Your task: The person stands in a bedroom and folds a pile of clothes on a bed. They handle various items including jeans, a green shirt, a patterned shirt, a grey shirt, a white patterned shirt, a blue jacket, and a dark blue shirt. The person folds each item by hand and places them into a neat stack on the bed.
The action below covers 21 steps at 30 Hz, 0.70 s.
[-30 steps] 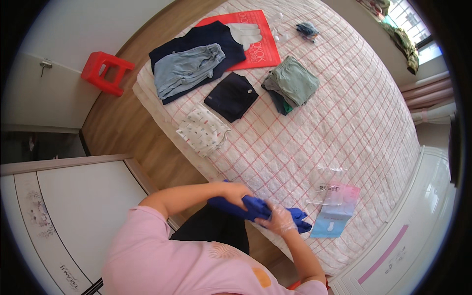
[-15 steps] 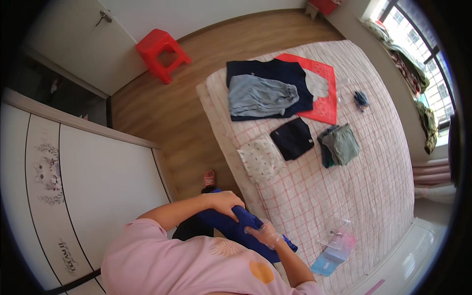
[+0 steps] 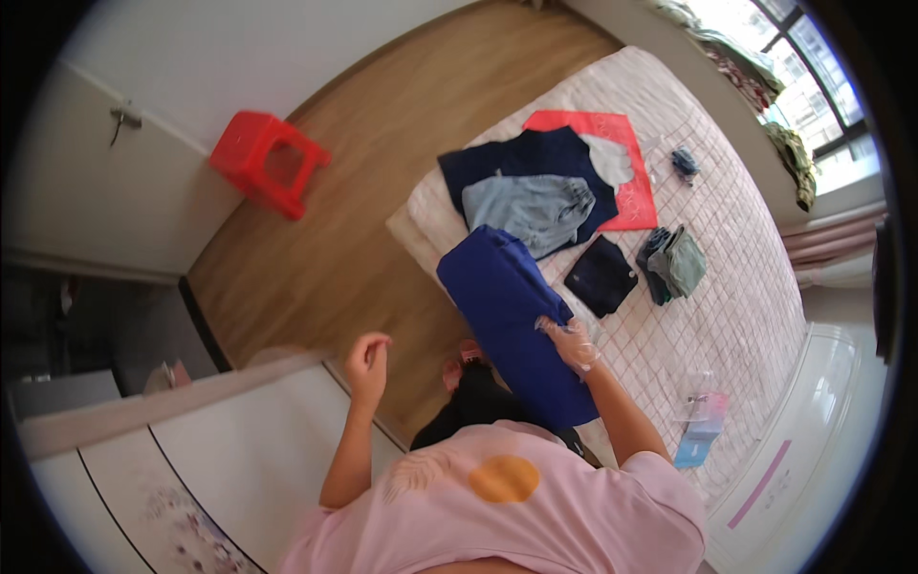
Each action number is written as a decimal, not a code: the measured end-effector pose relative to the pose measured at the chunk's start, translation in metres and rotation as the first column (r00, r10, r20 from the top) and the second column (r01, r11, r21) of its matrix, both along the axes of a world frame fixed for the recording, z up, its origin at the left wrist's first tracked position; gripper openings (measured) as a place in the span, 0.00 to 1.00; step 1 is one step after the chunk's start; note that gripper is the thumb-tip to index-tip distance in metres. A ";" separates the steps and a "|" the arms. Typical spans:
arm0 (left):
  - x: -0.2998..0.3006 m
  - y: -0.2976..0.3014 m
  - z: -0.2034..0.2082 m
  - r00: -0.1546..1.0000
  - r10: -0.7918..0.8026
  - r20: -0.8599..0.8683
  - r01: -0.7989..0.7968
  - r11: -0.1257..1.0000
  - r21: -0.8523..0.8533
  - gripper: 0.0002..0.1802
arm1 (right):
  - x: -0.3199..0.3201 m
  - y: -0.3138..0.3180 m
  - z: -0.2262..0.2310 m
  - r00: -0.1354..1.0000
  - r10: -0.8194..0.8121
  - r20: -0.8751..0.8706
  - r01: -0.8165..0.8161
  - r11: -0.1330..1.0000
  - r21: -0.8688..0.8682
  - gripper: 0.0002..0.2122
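Observation:
A long royal-blue garment [image 3: 507, 316] is stretched out in front of me, partly over the bed's near edge. My right hand [image 3: 574, 346], in a clear plastic glove, grips its right edge. Bare and away from the cloth, my left hand [image 3: 368, 368] is raised over the floor with its fingers curled in and nothing visible in them. Beyond the garment's far end lie light blue elastic-waist bottoms [image 3: 526, 210] on a navy sleeveless top [image 3: 516, 156]. A folded navy piece [image 3: 601, 277] and a folded greenish stack [image 3: 682, 261] rest to the right.
The bed [image 3: 736, 268] has a pink-checked cover. On it are a red bag [image 3: 638, 206], a small dark blue bundle [image 3: 684, 163] and a pink-and-blue packet [image 3: 703, 430]. A red stool [image 3: 263, 158] stands on the wooden floor; white cabinet doors [image 3: 277, 459] are at left.
My left hand has let go of the blue garment and moved left. The garment, bunched at my body before, now extends forward from my right hand. My view has turned.

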<state>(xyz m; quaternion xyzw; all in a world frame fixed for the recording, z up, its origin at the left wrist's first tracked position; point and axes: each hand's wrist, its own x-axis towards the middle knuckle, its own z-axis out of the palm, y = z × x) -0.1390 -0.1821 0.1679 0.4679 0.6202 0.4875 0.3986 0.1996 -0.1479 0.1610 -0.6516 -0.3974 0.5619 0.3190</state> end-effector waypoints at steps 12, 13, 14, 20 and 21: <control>-0.076 0.090 0.020 0.996 0.083 -0.020 -0.085 0.991 -0.106 0.04 | -0.039 0.173 0.036 0.792 -0.563 -0.236 0.508 0.823 -0.254 0.29; -0.084 0.103 0.019 0.996 0.089 -0.008 -0.089 0.987 -0.134 0.04 | -0.049 0.183 0.042 0.762 -0.587 -0.274 0.535 0.809 -0.244 0.30; -0.092 0.120 0.019 0.997 0.074 -0.014 -0.075 0.991 -0.111 0.04 | -0.056 0.192 0.046 0.728 -0.610 -0.312 0.563 0.792 -0.235 0.30; -0.157 0.230 0.021 1.000 -0.004 -0.024 0.002 0.995 -0.097 0.04 | -0.094 0.247 0.014 0.598 -0.724 -0.345 0.696 0.682 -0.225 0.29; -0.172 0.252 0.021 0.999 -0.017 -0.033 0.014 0.995 -0.098 0.04 | -0.101 0.254 0.004 0.598 -0.741 -0.305 0.719 0.665 -0.205 0.29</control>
